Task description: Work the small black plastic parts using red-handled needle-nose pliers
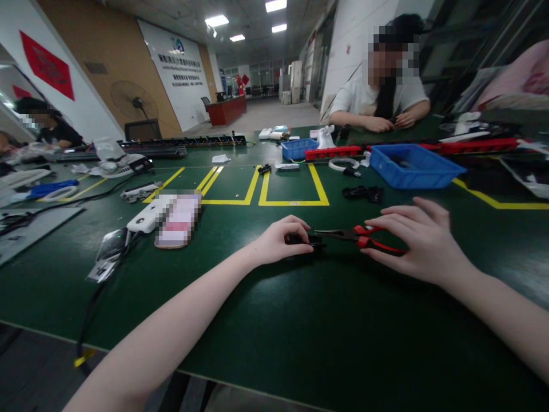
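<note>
Fingers and thumb of the left hand [291, 239] are closed around a small black part [318, 242], pinching it just above the table [257, 320], though whether it also rests on the surface is hard to tell. The right hand [424, 243] is partly curled, its thumb and fingers on the spread red handles of a pair of pliers [355, 233]. The pliers lie roughly level, their slim nose pointing left at the black part; whether the tips touch it cannot be made out. Just beyond the pliers is a cluster of black pieces [362, 194], and past these, to the right, stands the larger blue tray [416, 177]. Beyond the pliers and to the left, yellow tape [295, 203] marks out boxes on the green tabletop; farther off in that direction is the smaller blue tray [299, 150], with a red strip [332, 153] beside it. Well to the left of the pliers lie a phone [176, 226], its screen blurred, and a white device [146, 218] close against it, with a black cable [92, 297] running down past the near table edge. On the far side of the table from the pliers, a person in a white shirt [381, 106] sits with both forearms on the tabletop.
</note>
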A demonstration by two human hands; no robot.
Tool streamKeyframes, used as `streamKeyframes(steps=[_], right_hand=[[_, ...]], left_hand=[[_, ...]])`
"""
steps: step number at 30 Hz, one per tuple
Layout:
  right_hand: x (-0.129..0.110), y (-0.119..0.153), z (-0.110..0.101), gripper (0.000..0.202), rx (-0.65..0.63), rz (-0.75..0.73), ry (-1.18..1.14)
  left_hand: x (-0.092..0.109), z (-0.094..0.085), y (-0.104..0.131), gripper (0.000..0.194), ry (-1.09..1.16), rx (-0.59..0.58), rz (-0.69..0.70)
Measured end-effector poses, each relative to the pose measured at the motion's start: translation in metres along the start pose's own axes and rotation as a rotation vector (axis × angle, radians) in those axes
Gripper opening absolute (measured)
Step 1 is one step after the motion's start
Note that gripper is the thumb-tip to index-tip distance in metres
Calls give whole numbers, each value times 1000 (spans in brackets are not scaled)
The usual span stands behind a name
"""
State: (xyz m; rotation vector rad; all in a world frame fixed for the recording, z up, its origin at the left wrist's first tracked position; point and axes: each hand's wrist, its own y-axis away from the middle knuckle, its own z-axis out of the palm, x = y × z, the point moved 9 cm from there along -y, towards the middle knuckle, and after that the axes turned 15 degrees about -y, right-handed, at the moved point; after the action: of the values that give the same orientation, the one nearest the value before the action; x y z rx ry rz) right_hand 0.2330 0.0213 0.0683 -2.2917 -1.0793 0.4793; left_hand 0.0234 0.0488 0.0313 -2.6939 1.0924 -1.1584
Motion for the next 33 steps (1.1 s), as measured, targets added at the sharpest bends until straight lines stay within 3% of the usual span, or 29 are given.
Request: streamKeyframes(steps=[9,18,27,33], right_hand=[[-4,2,4,39,15,-66,90],[17,5,9,39,-32,2,63],[32,8,25,47,-130,208,-58],[35,8,27,50,-168,258,-137]], left_hand=[[12,6,2,16,-140,-24,96],[8,2,1,32,-161,15,35],[16,-32,9,42,-18,274,-41],[33,-34,11,26,54,221,-6]])
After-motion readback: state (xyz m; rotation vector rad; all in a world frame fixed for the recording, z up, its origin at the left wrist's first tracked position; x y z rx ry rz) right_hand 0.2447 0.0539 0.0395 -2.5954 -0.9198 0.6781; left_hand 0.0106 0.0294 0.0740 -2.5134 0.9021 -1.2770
